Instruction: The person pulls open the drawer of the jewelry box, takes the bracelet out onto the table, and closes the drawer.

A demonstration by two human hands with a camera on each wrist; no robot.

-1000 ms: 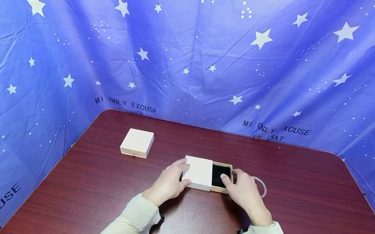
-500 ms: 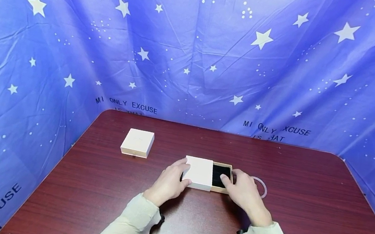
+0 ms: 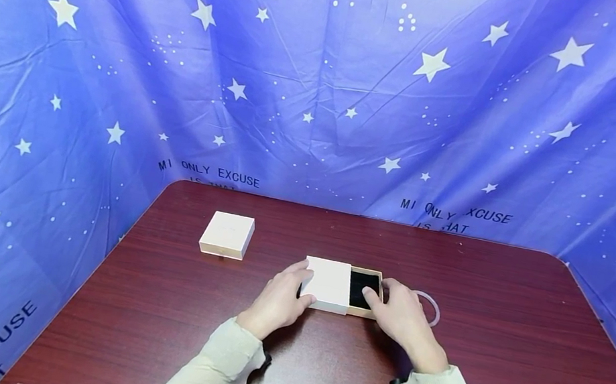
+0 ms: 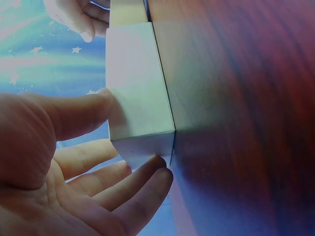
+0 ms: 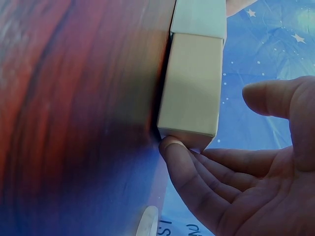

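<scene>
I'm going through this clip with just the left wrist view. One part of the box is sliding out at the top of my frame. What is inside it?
Observer: The head view shows a black lining in the drawer, partly covered by a thumb.

Operator: Good. My frame cuts off the drawer's far end. Is anything touching it there?

Observer: Yes. In the right wrist view, fingers of the right hand touch that end.

Operator: And is this the only box?

Observer: No. The head view has a second box farther off, to the left of the one in hand.
</scene>
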